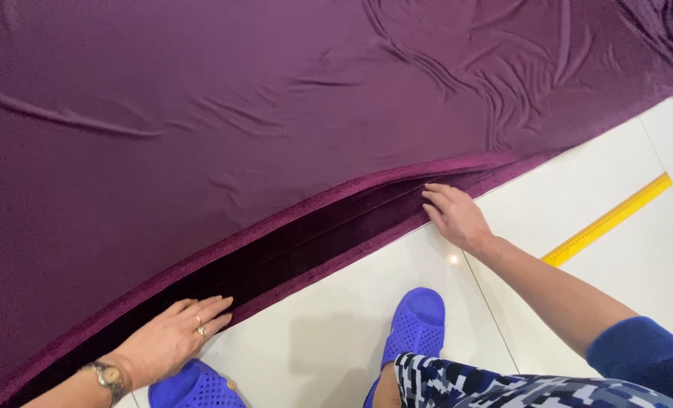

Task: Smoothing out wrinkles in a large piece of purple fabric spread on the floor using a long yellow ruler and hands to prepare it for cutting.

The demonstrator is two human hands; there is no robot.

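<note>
Purple fabric [276,113] lying spread over white tiled floor [336,332], filling upper and left frame; folded, ribbed edge [299,242] running diagonally from lower left to upper right.

Left hand [172,338] resting flat on fabric's folded edge at lower left, fingers extended and pressed together, gripping nothing; rings showing on one finger, wristwatch [111,375] on wrist.

Right hand [457,217] lying palm-down on same edge further right, fingers stretched out and relaxed, fingertips touching the dark inner fold, nothing clasped.

Surroundings: yellow ruler [612,219] lying on floor to the right, well apart from fabric, just beyond right forearm. Blue perforated sandals [416,321] standing on floor between the two arms, near fabric edge. Patterned blue-and-white trousers [503,385] and blue sleeve [646,355] showing at bottom right.

Hidden or unclear: fabric running out of frame top, left and right, full extent not showing. Left sandal partly cut off at bottom edge. Layer count within dark fold hard to make out. Ruler markings too small for reading.
</note>
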